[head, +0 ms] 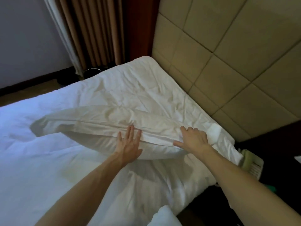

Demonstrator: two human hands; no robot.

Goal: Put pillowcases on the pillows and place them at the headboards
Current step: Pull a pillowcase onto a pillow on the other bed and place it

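**Closing the pillowcase flap at the headboard end**

Head view. The landmark here is the padded headboard (228, 54), which fills the upper right. A white pillow (104, 121), already inside its pillowcase, lies on the bed (24, 160) a little out from the headboard, its long side slanting away to the left. A second white pillow (138, 82) lies beyond it, closer to the headboard's far end and touching its foot. A further white corner (164, 216), possibly another pillow, shows at the bottom edge, well away from the headboard.

The left hand (129, 142) rests flat, fingers spread and straight, on the folded hem of the near pillow; it presses and grasps nothing. The right hand (193, 139), on the headboard side, has its fingers curled down into the cloth at the hem, apparently pinching or tucking fabric; how firmly it holds I cannot tell, since the fingertips are buried in the folds.

The step in hand looks like tucking the open end shut. To do it well, keep the flat hand pinning the hem so the filling cannot creep out, while the curled hand pushes the loose flap under along the seam toward the headboard. Smooth the wrinkles outward from the middle, then slide the pillow square against the headboard beside the other.
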